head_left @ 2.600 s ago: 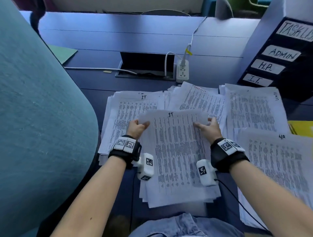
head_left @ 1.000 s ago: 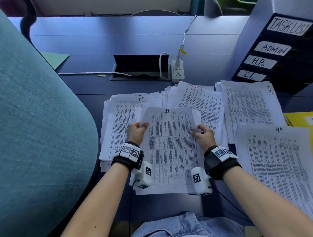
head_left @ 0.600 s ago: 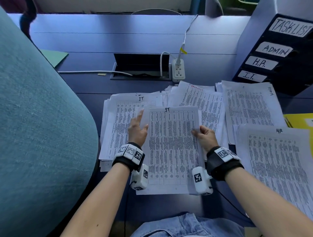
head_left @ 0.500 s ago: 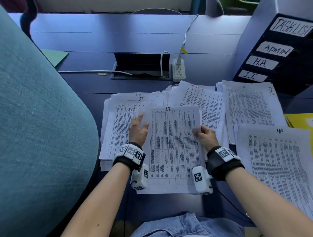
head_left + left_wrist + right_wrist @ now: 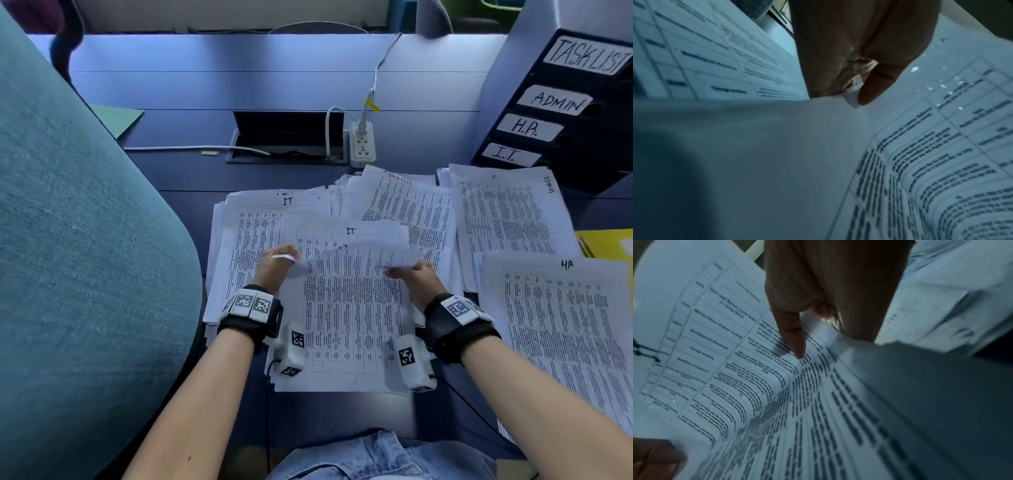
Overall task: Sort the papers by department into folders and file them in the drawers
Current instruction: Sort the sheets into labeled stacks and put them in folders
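Two hands at frame centre grip one printed sheet (image 5: 352,308): left hand (image 5: 275,270) pinches its upper-left corner, right hand (image 5: 416,282) pinches its upper-right edge, top bent forward.

**What the views leave unclear**

The bent sheet (image 5: 356,263) hides its own top heading and is blurred. The print on the papers is too small to read. The right-hand pile (image 5: 565,322) runs off the right edge. Both wrist views are dim and smeared.
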`<act>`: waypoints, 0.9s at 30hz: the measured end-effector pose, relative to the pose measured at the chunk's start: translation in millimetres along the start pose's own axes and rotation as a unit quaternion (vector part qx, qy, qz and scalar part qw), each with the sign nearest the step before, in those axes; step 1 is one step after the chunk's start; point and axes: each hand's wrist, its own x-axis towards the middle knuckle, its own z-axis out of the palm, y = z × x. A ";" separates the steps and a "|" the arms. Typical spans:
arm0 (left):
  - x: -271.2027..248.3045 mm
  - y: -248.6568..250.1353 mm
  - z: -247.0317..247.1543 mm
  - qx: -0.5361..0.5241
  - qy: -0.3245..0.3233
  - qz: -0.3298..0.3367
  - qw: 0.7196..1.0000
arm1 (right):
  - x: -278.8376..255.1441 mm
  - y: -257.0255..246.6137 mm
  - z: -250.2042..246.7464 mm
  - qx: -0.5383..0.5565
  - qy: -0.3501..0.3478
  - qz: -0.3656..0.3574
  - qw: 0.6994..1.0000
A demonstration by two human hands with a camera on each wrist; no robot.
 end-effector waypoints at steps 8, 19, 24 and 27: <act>2.6 15.9 -9.0 0.057 -0.003 0.034 0.998 | 9.7 16.4 -7.0 -0.001 -0.014 -0.016 1.000; 25.7 22.0 -11.9 0.200 0.066 0.029 0.977 | 11.5 17.1 -7.6 0.033 -0.019 -0.014 0.999; 27.9 16.8 -11.7 0.276 0.069 0.067 0.956 | 11.9 16.6 -9.1 0.036 -0.016 0.004 0.999; 26.4 14.0 -13.9 0.215 -0.007 0.073 0.974 | 10.9 16.4 -8.4 0.032 -0.004 0.010 0.999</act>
